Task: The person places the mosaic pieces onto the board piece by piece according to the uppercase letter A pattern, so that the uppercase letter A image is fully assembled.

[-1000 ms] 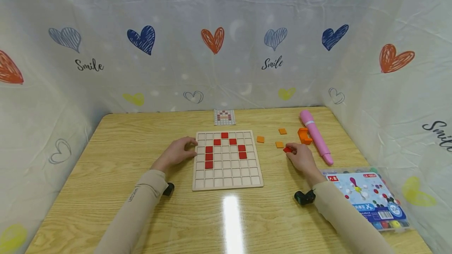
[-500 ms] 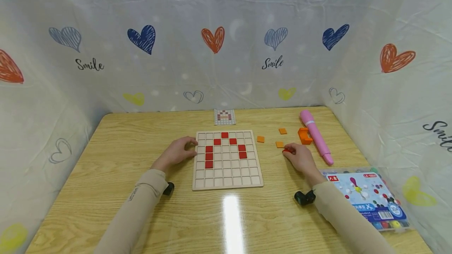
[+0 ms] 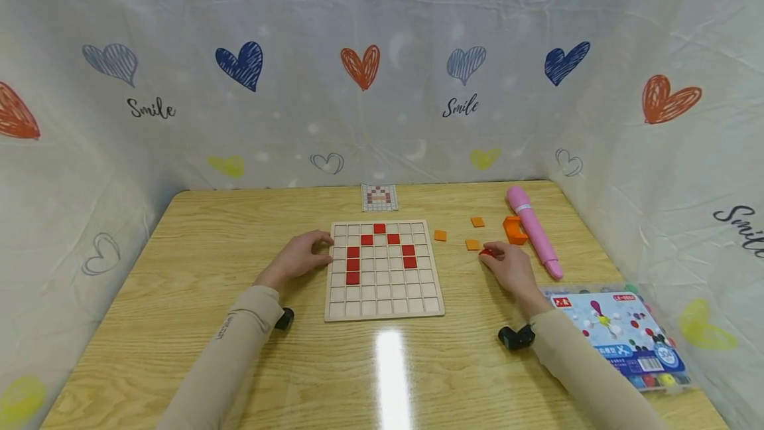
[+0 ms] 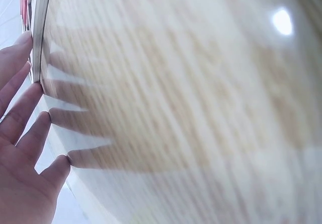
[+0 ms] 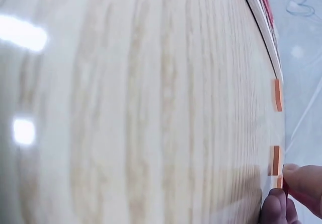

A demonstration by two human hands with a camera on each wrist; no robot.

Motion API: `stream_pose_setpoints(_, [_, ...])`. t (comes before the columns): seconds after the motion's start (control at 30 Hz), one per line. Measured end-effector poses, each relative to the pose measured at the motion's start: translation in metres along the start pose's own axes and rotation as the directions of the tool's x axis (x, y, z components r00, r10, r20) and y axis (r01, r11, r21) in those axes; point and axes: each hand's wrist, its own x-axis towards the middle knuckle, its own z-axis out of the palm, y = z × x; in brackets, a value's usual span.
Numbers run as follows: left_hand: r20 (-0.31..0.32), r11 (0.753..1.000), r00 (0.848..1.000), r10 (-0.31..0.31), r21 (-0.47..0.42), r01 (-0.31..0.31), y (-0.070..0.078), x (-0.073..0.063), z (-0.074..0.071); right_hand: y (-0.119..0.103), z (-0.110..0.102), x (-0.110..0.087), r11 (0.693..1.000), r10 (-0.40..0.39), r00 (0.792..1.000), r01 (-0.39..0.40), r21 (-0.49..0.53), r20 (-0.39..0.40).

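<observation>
A wooden grid board (image 3: pixel 382 310) lies mid-table, with several red square tiles (image 3: pixel 353 264) set in its cells in an arch-like pattern. My left hand (image 3: pixel 298 259) rests at the board's left edge, its fingers spread; the left wrist view shows fingertips (image 4: pixel 63 161) down on the table beside the board's side. To the right of the board, my right hand (image 3: pixel 509 267) pinches a red tile (image 3: pixel 486 253) between thumb and fingers, low over the table. Three orange square tiles (image 3: pixel 440 235) lie between the board and that hand.
A small pattern card (image 3: pixel 379 198) lies behind the board. At the right are an orange holder-like piece (image 3: pixel 514 231), a pink microphone-shaped stick (image 3: pixel 537 234) and a clear box (image 3: pixel 617 334) of coloured balls under the right forearm. A printed cloth (image 3: pixel 406 138) encloses the table.
The red tile tilts slightly between my right fingertips while that hand stays in nearly the same place. My left hand and the tiles on the board have not moved.
</observation>
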Motion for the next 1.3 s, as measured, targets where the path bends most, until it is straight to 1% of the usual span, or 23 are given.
stream_pose_setpoints(0.07, [-0.001,1.000,1.000,0.001,0.001,-0.001,0.000,0.000,0.000,0.000,0.001,0.000,1.000,-0.009,1.000,0.009,0.002,-0.010])
stream_pose_setpoints(0.17, [-0.001,1.000,1.000,0.001,0.005,-0.001,-0.001,0.001,0.000,-0.003,0.003,-0.001,0.999,-0.042,0.999,0.042,0.008,-0.028])
stream_pose_setpoints(0.27, [-0.002,1.000,1.000,-0.005,0.003,0.005,-0.001,0.001,0.000,-0.009,0.006,-0.002,0.997,-0.077,0.997,0.078,0.022,-0.028])
stream_pose_setpoints(0.4, [-0.001,1.000,1.000,-0.002,-0.001,0.002,-0.001,0.000,0.001,-0.019,0.008,-0.005,0.994,-0.095,0.995,0.095,0.051,0.003])
stream_pose_setpoints(0.53, [-0.003,1.000,1.000,-0.006,-0.020,0.006,-0.001,0.000,0.001,-0.030,0.012,-0.008,0.988,-0.144,0.989,0.143,0.051,0.025])
stream_pose_setpoints(0.7, [-0.004,0.999,1.000,-0.018,-0.027,0.018,-0.001,0.000,0.001,-0.044,0.016,-0.012,0.978,-0.204,0.978,0.202,0.053,0.035])
stream_pose_setpoints(0.83, [-0.004,0.999,1.000,-0.022,-0.026,0.022,-0.001,0.000,0.000,-0.054,0.019,-0.014,0.971,-0.234,0.971,0.232,0.059,0.040])
stream_pose_setpoints(1.03, [0.000,0.999,1.000,-0.028,-0.023,0.028,0.000,0.000,0.000,-0.063,0.026,-0.017,0.953,-0.294,0.952,0.285,0.106,0.081])
stream_pose_setpoints(1.2, [0.002,0.999,1.000,-0.027,-0.021,0.027,0.000,0.000,0.000,-0.071,0.033,-0.017,0.938,-0.343,0.927,0.329,0.110,0.154])
stream_pose_setpoints(1.3, [0.003,0.999,1.000,-0.027,-0.018,0.027,0.000,0.000,0.000,-0.075,0.037,-0.017,0.933,-0.359,0.910,0.342,0.112,0.206])
